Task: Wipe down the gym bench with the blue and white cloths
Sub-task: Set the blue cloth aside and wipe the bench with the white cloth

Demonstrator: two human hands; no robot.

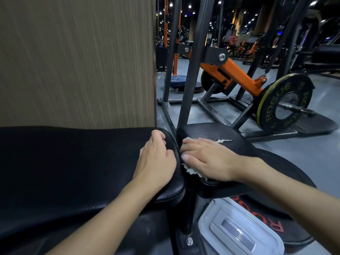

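Note:
The black padded bench back pad (73, 162) runs across the lower left, and its smaller seat pad (211, 133) lies to the right across a narrow gap. My left hand (156, 159) rests on the rounded end of the back pad with fingers loosely curled, holding nothing. My right hand (206, 159) lies flat, pressing a white cloth (191, 170) onto the near edge of the seat pad beside the gap. Only the cloth's frayed edges show under the hand. A torn spot (223, 141) in the seat shows white. No blue cloth is in view.
A wood-grain wall panel (77, 61) rises just behind the bench. A dark steel frame (189, 80) and an orange lever machine (231, 74) with a black Rogue weight plate (287, 102) stand beyond. A white plastic container (239, 230) sits on the floor at lower right.

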